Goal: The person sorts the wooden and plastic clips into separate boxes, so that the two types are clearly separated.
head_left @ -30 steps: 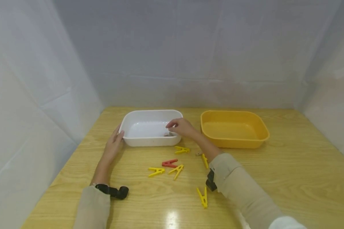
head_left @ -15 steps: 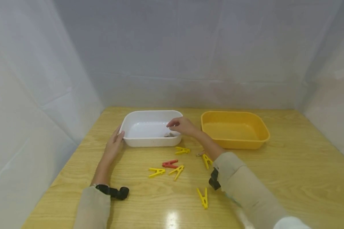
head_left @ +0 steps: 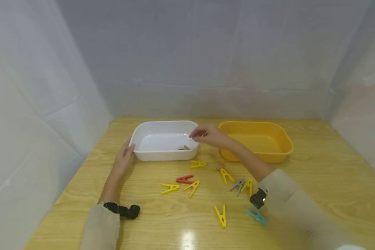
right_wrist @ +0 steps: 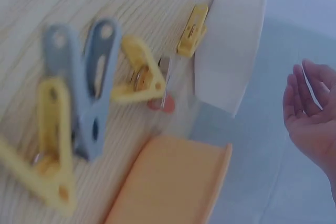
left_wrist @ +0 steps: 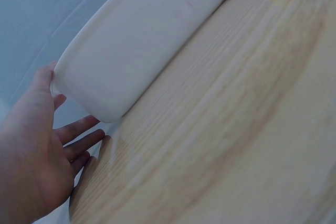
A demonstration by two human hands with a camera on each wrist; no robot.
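The left hand (head_left: 124, 160) rests with straight fingers against the white tray (head_left: 143, 155); the right hand (head_left: 210, 135) hovers above its rim, fingers relaxed, holding nothing.

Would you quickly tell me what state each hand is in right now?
Left hand: open, fingers straight against the white tray.
Right hand: open, holding nothing, above the tray's right rim.

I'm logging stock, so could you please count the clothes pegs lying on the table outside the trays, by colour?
Yellow pegs: 6
Red peg: 1
Grey peg: 1
Teal peg: 1
Reddish-brown peg, partly hidden: 1
Total: 10
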